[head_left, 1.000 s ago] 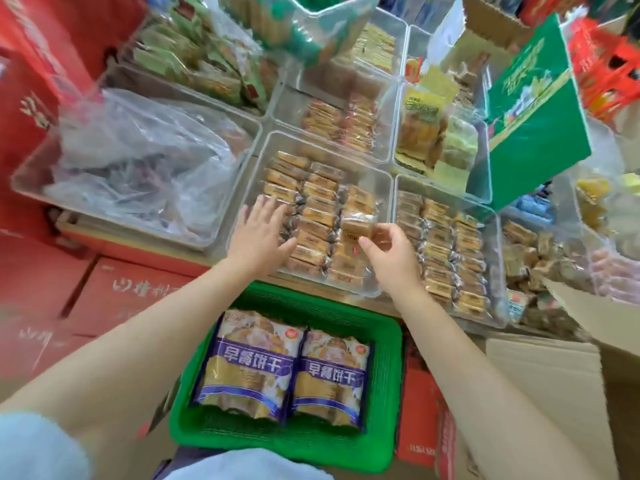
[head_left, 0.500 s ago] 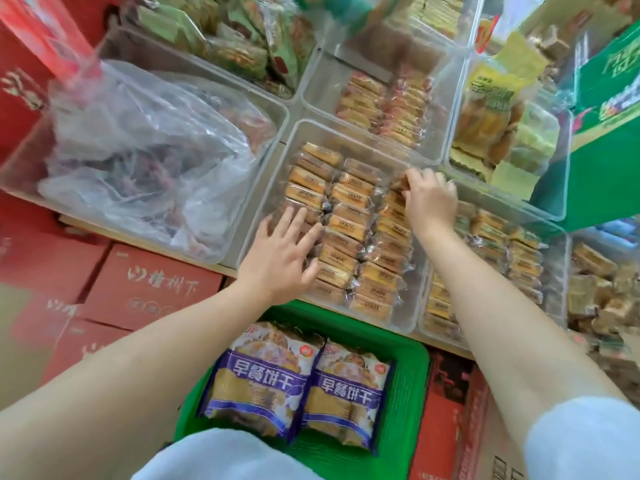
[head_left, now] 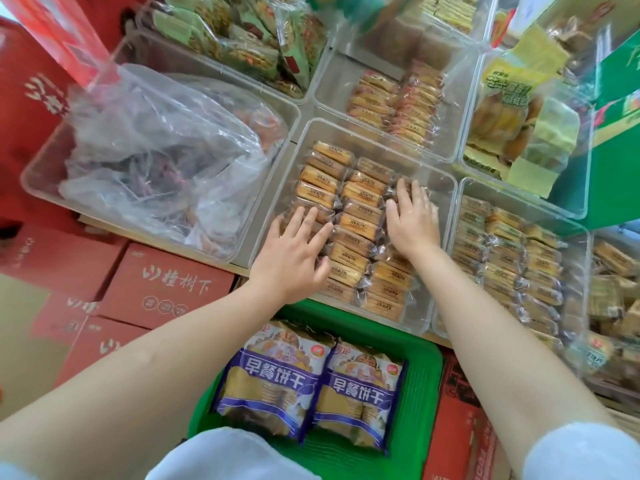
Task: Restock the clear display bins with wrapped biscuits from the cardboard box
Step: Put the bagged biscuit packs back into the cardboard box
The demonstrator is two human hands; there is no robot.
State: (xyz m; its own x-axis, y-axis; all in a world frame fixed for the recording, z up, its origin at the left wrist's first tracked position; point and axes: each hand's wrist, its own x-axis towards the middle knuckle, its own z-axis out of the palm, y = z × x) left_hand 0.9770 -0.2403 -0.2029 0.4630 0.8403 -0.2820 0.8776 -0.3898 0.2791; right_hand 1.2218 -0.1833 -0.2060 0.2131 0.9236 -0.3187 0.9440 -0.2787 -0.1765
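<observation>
Both hands are in the middle clear bin (head_left: 446, 188), laid flat on the rows of wrapped biscuits (head_left: 360, 216). The step in hand looks like squaring up the rows. To do it well, press lightly with flat fingers and slide the packs together, rather than pushing down hard, since the biscuits would likely crack under weight and the slick wrappers could slip out of line. Nudge each row toward the bin's far wall so the space stays at one end for new packs.

The left hand (head_left: 294, 251) has its fingers straight and spread, resting on the left row near the bin's front wall; it grips nothing. The right hand (head_left: 410, 220) also lies with fingers extended, palm down on the right row, further in toward the bin's middle; it seems to hold nothing, though its palm side is hidden. The middle row shows between the two hands.

The bin's far right corner looks bare, so there is room left. The cardboard box is not clearly in view. Just in front of the bin sits a green basket (head_left: 420, 393) holding two blue biscuit bags (head_left: 311, 386).
</observation>
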